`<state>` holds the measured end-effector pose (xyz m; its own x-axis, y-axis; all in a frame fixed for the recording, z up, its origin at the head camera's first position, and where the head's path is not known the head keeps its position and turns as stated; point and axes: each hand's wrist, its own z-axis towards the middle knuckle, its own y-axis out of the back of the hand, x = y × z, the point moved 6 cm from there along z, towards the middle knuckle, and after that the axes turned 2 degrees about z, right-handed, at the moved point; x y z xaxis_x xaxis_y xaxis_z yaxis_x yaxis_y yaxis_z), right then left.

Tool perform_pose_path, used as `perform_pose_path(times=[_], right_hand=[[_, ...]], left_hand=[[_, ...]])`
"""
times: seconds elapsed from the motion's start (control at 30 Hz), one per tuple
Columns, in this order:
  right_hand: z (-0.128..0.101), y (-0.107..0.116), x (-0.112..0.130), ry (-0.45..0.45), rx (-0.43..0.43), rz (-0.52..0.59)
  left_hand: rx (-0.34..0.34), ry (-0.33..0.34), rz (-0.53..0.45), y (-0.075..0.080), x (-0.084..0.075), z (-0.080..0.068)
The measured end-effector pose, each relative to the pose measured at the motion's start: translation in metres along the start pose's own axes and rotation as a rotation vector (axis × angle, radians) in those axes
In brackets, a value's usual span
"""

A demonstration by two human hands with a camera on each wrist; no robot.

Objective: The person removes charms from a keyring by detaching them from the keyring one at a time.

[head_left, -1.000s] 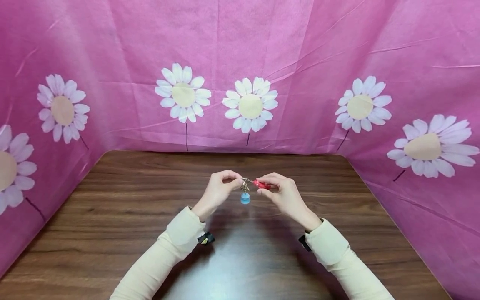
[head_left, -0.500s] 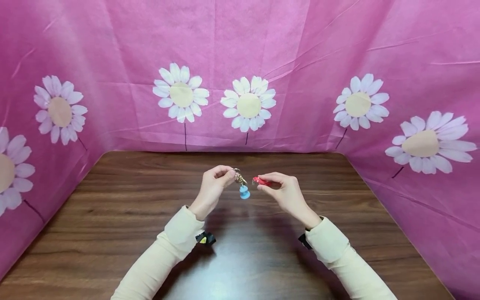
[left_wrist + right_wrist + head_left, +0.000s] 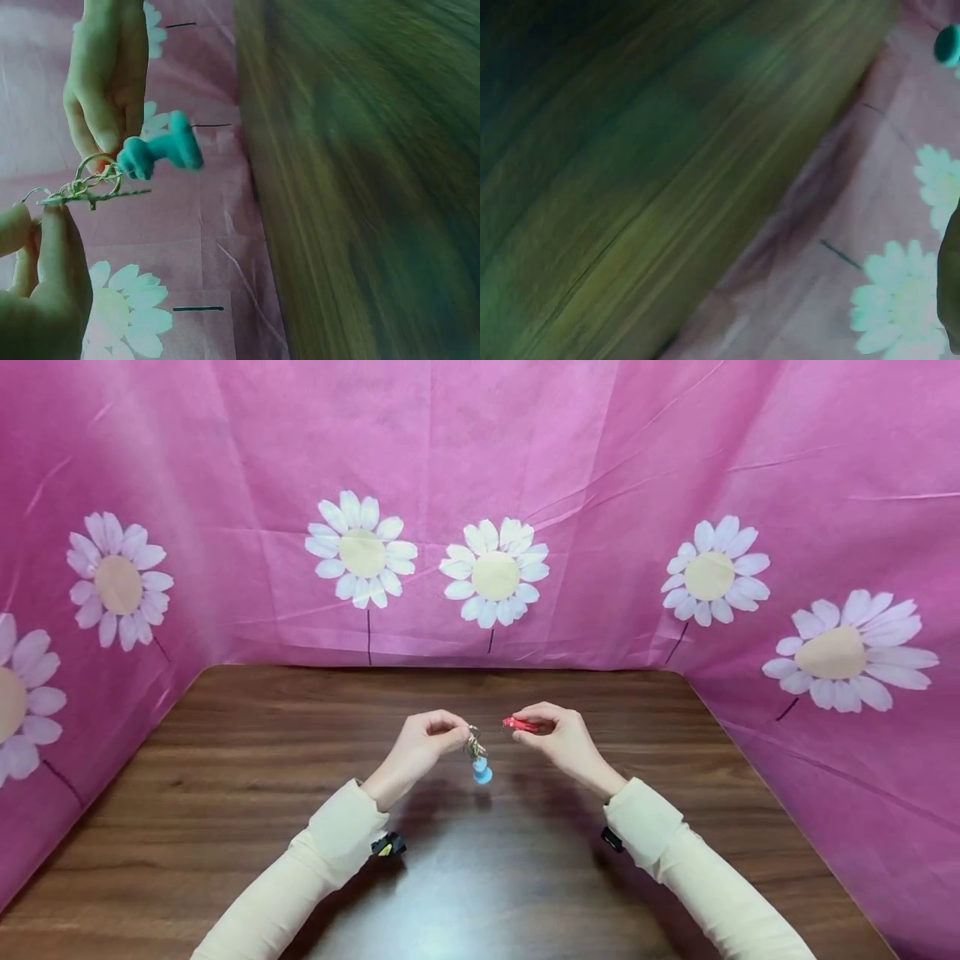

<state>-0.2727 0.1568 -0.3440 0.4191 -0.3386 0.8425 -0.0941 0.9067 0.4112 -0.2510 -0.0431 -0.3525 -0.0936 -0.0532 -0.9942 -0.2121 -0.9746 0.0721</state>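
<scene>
My left hand (image 3: 416, 752) pinches a gold-coloured keychain (image 3: 475, 746) by its ring, above the table's middle. From the chain hangs a light-blue, dumbbell-shaped charm (image 3: 482, 772); in the left wrist view this charm (image 3: 161, 152) sits beside the gold ring and a flat metal piece seen edge-on. Just to the right, my right hand (image 3: 564, 739) pinches a small red piece (image 3: 520, 724) between thumb and fingers. A gap separates the red piece from the keychain. The right wrist view shows only the charm's end (image 3: 948, 46) and a sliver of hand.
The brown wood-grain table (image 3: 300, 827) spreads below both hands. Pink cloth (image 3: 585, 460) printed with white daisies surrounds it at the back and both sides. Dark devices are strapped under both cuffs.
The red piece, which met the keychain's chain a second ago, is now apart from it. My left hand has moved left with the keychain, and the blue charm hangs lower.
</scene>
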Motion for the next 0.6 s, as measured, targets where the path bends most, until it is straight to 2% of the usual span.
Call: perform_pose_path(times=[0.17,0.3,0.47,0.6], right_hand=[[0.030,-0.005,-0.029,-0.057,-0.005,-0.017],[0.057,-0.014,-0.057,-0.139,-0.011,-0.084],[0.083,-0.030,-0.081,-0.165,0.002,-0.121],[0.091,-0.038,-0.098,-0.192,0.023,-0.148]], left_hand=[[0.069,0.027,0.001,0.001,0.009,-0.006],[0.116,0.035,0.033,-0.001,0.011,-0.010],[0.157,-0.002,0.099,-0.002,0.002,-0.015],[0.174,-0.016,0.151,-0.002,-0.005,-0.017]])
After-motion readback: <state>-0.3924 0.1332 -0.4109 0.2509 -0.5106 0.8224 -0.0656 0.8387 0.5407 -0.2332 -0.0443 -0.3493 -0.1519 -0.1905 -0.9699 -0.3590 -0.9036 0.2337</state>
